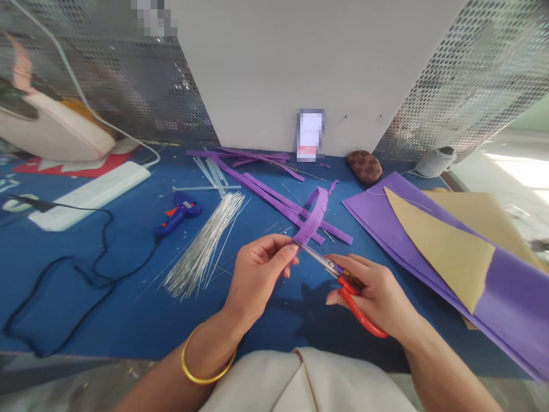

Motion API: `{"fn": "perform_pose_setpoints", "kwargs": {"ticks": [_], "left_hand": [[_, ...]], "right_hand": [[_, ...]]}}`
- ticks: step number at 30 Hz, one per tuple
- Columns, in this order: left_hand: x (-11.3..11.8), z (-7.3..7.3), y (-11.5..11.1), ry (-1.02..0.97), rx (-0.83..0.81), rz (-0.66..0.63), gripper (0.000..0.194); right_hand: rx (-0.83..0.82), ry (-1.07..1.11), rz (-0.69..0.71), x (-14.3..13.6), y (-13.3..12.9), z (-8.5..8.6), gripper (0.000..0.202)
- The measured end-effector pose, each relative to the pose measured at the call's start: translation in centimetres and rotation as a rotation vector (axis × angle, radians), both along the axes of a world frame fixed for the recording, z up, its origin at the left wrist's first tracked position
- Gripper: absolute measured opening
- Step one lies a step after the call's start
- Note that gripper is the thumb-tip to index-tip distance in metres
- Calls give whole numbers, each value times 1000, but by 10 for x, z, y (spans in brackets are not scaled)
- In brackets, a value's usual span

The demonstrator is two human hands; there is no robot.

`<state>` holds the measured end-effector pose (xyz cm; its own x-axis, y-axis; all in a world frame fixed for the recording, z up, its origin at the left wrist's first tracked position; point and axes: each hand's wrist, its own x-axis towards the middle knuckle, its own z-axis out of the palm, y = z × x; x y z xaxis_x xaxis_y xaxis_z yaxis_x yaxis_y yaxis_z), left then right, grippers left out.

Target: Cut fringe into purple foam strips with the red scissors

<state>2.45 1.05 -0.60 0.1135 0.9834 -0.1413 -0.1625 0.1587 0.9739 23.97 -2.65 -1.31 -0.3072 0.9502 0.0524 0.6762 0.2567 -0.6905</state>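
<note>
My left hand [266,266] pinches the near end of a curled purple crepe strip [315,217] between thumb and fingers. The strip arcs up and away from the fingertips, with small cuts or ruffles along its edge. Red-handled scissors [358,309] are in my right hand [377,292], their blades pointing left. The blade tips meet the strip right beside my left fingertips. Behind the curl, flat purple strips [274,197] lie across the blue table [266,326]. A bundle of thin silvery wires [206,246] rests left of my left hand.
A blue glue gun [180,213] with a black cord and a white power strip [92,194] lie at left. Purple sheets [394,229] and tan paper [446,246] cover the right side. A phone [310,134] and checkered pouch [364,166] stand at the back.
</note>
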Motion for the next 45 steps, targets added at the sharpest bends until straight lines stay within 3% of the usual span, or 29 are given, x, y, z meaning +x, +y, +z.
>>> {"fn": "perform_pose_setpoints", "kwargs": {"ticks": [8,19,45], "left_hand": [[-1,3,-2,-51,-10,-25,12],[-2,4,-2,30,27,-9,12],[-1,3,-2,37,25,18,10]], "right_hand": [[-15,20,-22,-1,-1,1,49],[-6,17,-58,-3,-3,1,54],[-20,31,-35,-2,-4,-1,51]]}}
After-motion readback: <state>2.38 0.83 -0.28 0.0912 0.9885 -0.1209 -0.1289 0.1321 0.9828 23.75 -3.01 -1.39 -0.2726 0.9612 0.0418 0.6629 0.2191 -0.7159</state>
